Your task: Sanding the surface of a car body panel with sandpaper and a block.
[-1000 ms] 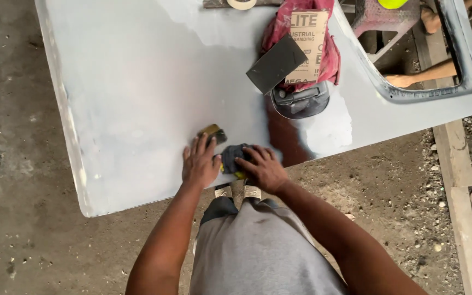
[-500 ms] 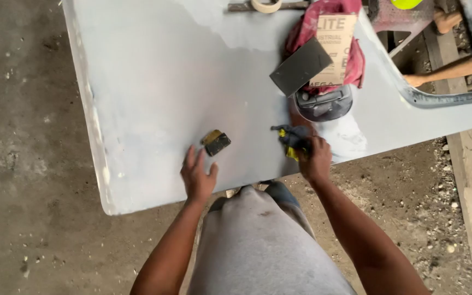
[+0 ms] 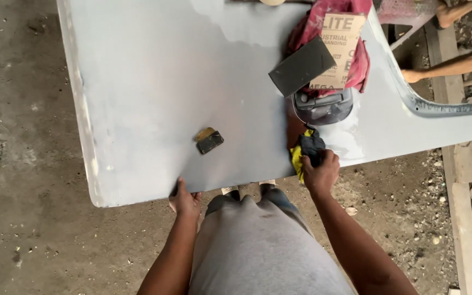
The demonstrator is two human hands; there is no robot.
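A large grey car door panel (image 3: 154,76) lies flat in front of me. My left hand (image 3: 184,199) grips its near edge, fingers curled under the rim. My right hand (image 3: 320,172) holds a dark and yellow cloth (image 3: 307,147) against the panel's near edge, just below the door handle recess (image 3: 323,106). A small dark sanding block (image 3: 209,140) with a tan top lies on the panel between my hands, touched by neither.
A dark sheet of sandpaper (image 3: 301,65), a cardboard sandpaper pack (image 3: 338,49) and a red rag (image 3: 312,27) lie at the panel's far right. Wooden supports (image 3: 462,180) stand to the right. Bare concrete floor (image 3: 17,164) lies left and below.
My left hand has left the sanding block and moved back to the panel's near edge. My right hand carried the cloth rightward to below the handle recess.
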